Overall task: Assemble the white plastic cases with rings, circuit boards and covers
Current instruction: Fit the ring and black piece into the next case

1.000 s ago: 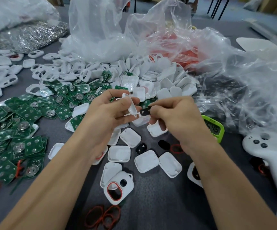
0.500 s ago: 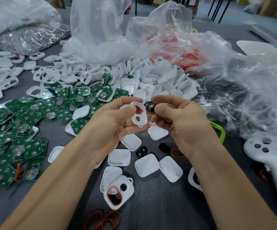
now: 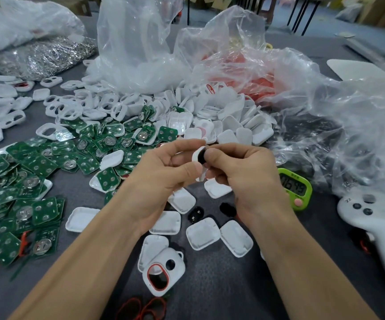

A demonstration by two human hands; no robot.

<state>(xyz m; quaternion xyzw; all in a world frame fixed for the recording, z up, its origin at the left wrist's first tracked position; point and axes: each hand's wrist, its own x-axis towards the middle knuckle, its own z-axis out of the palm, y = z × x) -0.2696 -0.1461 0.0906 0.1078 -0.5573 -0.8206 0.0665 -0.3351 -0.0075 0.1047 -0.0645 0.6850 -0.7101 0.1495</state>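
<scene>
Both hands meet above the middle of the grey bench (image 3: 221,287). The left hand (image 3: 163,179) grips a white case (image 3: 196,155) between thumb and curled fingers, holding it edge-on so that little of it shows. The right hand (image 3: 244,179) pinches a small black piece (image 3: 202,157) against the upper part of that case, its thumb lying over the piece and its other fingers curled behind. How far the piece sits in the case cannot be told.

Below the hands lie several white covers (image 3: 203,233), hollow side up, close together but mostly apart. Nearer the person a second case with a red ring (image 3: 163,272) in its large opening rests partly on another cover. Loose red rings (image 3: 140,308) lie at the bottom edge. Two more black pieces (image 3: 195,214) lie between the covers, just under the right wrist.

To the left a broad heap of green circuit boards (image 3: 36,169) spreads over the bench, many overlapping. Behind it and behind the hands is a pile of white case parts (image 3: 186,112), spilling from a clear plastic bag (image 3: 140,42). More crumpled bags (image 3: 348,135) lie to the right, one with red contents. A bag of shiny metal bits (image 3: 48,54) lies far left.

A green timer (image 3: 295,188) stands just right of the right hand, and a white controller (image 3: 376,222) lies beyond it.
</scene>
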